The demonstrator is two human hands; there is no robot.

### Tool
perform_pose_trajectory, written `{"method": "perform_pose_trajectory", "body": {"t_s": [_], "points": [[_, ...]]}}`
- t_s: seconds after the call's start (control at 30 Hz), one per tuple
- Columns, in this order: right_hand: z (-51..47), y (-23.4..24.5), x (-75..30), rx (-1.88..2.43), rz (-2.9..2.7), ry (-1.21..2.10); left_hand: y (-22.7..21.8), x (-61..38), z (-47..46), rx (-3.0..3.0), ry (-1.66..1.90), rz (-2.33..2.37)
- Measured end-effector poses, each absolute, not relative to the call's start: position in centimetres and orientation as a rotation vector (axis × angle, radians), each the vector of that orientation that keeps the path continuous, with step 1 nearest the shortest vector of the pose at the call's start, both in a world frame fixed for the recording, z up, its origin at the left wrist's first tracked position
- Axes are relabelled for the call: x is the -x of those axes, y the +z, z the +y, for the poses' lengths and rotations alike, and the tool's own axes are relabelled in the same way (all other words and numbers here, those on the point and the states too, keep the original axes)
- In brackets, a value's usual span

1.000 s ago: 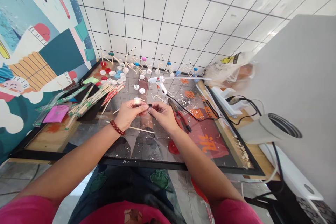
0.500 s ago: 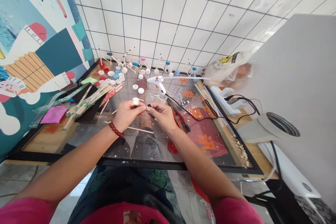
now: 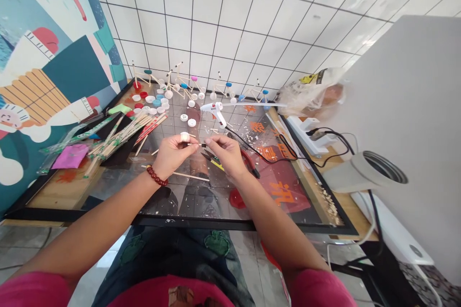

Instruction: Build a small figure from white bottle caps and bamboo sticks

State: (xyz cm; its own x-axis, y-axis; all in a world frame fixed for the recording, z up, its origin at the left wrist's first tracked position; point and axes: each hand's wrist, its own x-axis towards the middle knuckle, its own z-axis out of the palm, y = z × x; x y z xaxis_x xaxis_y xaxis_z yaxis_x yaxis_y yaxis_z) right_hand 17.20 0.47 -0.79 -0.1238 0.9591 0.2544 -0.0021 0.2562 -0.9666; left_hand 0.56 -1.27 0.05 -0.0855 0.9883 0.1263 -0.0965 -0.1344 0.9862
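Over the glass-topped table (image 3: 201,201), my left hand (image 3: 172,153) is closed on a white bottle cap (image 3: 184,137), pinched between thumb and fingers. My right hand (image 3: 226,153) faces it, fingers pinched on a thin wooden stick with a small dark tip (image 3: 202,145) that reaches across to the left hand. The two hands are a few centimetres apart. Under the right hand lie red-handled pliers (image 3: 248,160), and a loose wooden stick (image 3: 187,176) lies below the left wrist.
A white glue gun (image 3: 216,110) with a black cord lies behind the hands. Bottle caps (image 3: 154,101), stick-and-cap models (image 3: 187,87) and a pile of packaged chopsticks (image 3: 122,136) fill the back left. At the right are a power strip (image 3: 311,135), a plastic bag (image 3: 313,93) and a grey lamp (image 3: 367,175).
My hands have drawn slightly apart, so the thin stick now shows between them. The view has shifted a little downward.
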Motion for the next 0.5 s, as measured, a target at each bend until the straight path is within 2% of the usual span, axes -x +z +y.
{"method": "perform_pose_trajectory", "body": {"t_s": [0.27,0.5], "points": [[0.3,-0.6,-17.4,0.904,-1.629,0.885,1.3,-0.7,-1.5,-0.997,1.356,1.098],[0.3,-0.9,-17.1,0.982,-1.467,1.18,1.1,-0.7,-1.5,-1.01,1.327,1.087]]}}
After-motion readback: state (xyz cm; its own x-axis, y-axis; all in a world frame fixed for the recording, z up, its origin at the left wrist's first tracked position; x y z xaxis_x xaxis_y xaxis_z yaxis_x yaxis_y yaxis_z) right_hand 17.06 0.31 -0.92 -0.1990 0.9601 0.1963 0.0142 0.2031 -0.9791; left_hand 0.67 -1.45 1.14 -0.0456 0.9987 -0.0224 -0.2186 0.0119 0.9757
